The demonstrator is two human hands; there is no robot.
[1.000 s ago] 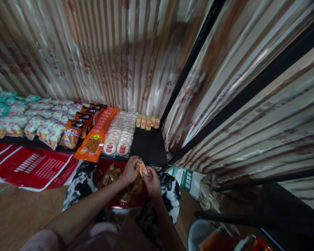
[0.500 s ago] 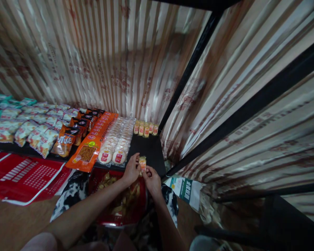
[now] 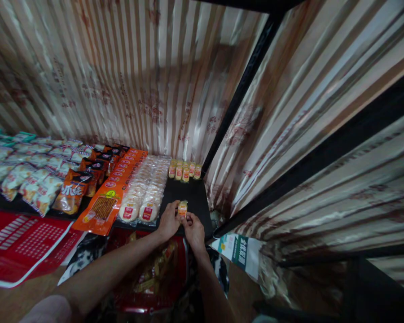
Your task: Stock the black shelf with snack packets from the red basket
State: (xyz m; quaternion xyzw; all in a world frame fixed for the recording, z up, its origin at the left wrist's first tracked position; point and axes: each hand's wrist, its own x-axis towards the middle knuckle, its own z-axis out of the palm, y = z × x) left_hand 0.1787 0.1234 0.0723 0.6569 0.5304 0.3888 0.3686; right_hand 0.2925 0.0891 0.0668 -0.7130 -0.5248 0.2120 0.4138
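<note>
The left hand (image 3: 169, 220) and the right hand (image 3: 194, 231) meet over the near edge of a black shelf (image 3: 191, 199), and together they pinch one small snack packet (image 3: 182, 209) between their fingertips. The packet stands upright, yellow with a red band, and its lower end sits at or just above the shelf's front edge; whether it touches the shelf cannot be told.

Far behind it, against the back of the shelf, a short row of like packets (image 3: 184, 170) stands side by side. Just left of the hands lie two rows of round white cakes in clear wrap (image 3: 144, 195), running from near to far. Left of those lies a long orange pack (image 3: 112, 195), then dark orange bags (image 3: 74, 190), then a spread of pale bags (image 3: 20, 172) farther left.

Below the forearms, nearer the person, sits a red bag (image 3: 148, 278) holding more wrapped snacks. A flat red basket (image 3: 16, 244) lies on the floor at the left. A striped curtain (image 3: 128, 76) hangs behind the shelf, and a black post (image 3: 242, 85) rises at its right corner.
</note>
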